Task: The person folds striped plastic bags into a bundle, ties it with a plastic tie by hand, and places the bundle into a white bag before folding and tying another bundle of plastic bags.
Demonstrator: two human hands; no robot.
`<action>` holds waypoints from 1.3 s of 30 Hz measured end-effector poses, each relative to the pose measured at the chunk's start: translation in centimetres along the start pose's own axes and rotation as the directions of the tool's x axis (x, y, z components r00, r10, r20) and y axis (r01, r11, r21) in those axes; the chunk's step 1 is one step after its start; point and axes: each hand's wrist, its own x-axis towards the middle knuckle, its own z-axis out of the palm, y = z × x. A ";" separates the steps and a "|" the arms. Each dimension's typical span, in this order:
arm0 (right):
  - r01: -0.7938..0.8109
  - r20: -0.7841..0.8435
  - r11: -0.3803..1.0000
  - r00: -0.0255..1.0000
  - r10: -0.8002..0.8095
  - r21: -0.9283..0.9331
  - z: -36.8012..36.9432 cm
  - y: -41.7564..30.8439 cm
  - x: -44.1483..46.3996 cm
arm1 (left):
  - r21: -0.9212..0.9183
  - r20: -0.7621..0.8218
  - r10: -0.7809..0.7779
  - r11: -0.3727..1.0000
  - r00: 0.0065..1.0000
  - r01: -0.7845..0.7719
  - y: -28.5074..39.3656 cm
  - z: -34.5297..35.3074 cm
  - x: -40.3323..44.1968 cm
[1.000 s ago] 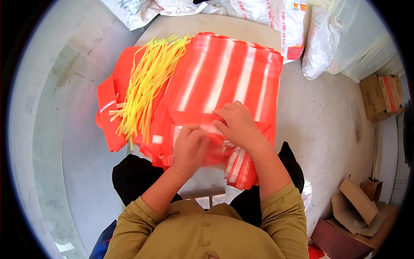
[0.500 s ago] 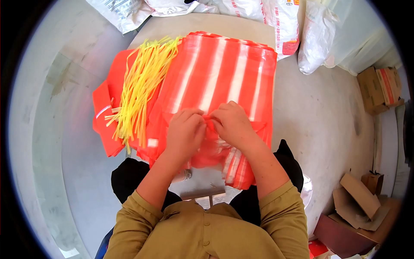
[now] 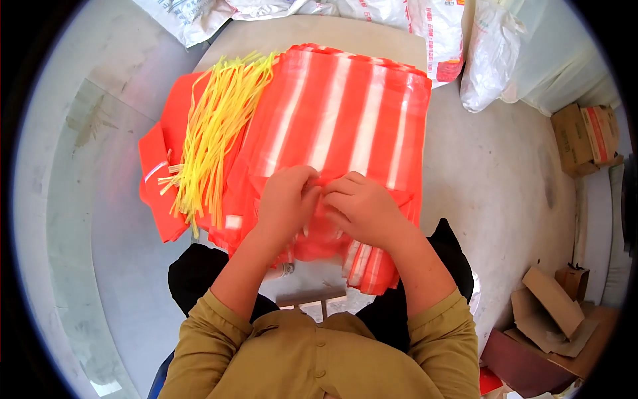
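Observation:
A stack of red-and-white striped plastic bags (image 3: 345, 113) lies on the table (image 3: 372, 33). At its near edge, my left hand (image 3: 286, 199) is closed on the red film of the top bag. My right hand (image 3: 359, 205) pinches the same film close beside it, fingers curled. Between and below the hands the film hangs loose and looks blurred. A folded striped bundle (image 3: 369, 267) hangs over the near edge under my right wrist. Left of the stack, yellow strips (image 3: 222, 133) lie across red folded material (image 3: 154, 159).
White printed sacks (image 3: 435, 40) stand behind the table, with a white plastic bundle (image 3: 490, 56) to their right. Cardboard boxes (image 3: 577, 141) sit at the far right, and an opened carton (image 3: 548, 312) lies at the lower right. My knees are under the near edge.
My left hand has moved up and right to the film beside my right hand. Both hands have since stayed close together at the bag's near edge, shifting slightly.

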 end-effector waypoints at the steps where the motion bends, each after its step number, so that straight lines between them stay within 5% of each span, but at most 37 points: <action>1: 0.012 0.020 0.999 1.000 -0.011 -0.043 0.0 0.1 -0.1 | -0.007 -0.003 -0.059 0.998 0.998 0.059 0.2 0.0 0.0; 4: 0.031 -0.018 0.996 0.999 -0.033 -0.083 -0.1 0.0 -0.1 | -0.021 -0.075 0.184 0.982 0.980 -0.186 -1.3 0.1 -0.5; 7: 0.031 0.000 0.991 0.999 -0.032 -0.128 -0.2 0.0 -0.1 | 0.092 0.024 0.341 0.935 0.940 -0.342 -1.8 -0.8 -1.4; 16: 0.036 -0.018 0.978 0.999 -0.041 -0.205 0.4 0.2 -0.3 | 0.307 0.174 0.317 0.882 0.932 -0.357 -1.5 -2.5 -1.9; 22: 0.039 -0.061 0.987 0.997 -0.049 -0.159 -0.3 -0.6 -0.2 | 0.255 0.117 0.386 0.879 0.915 -0.403 -1.5 -2.5 -0.9; 31: 0.005 -0.047 0.892 0.998 -0.029 -0.452 1.3 -1.3 -0.5 | 0.221 0.101 0.392 0.887 0.914 -0.405 -1.9 -2.7 -0.3; 39: -0.048 -0.083 0.923 0.996 0.018 -0.381 0.7 -1.6 -0.5 | 0.376 0.048 0.242 0.894 0.969 -0.242 -3.7 -3.5 -1.6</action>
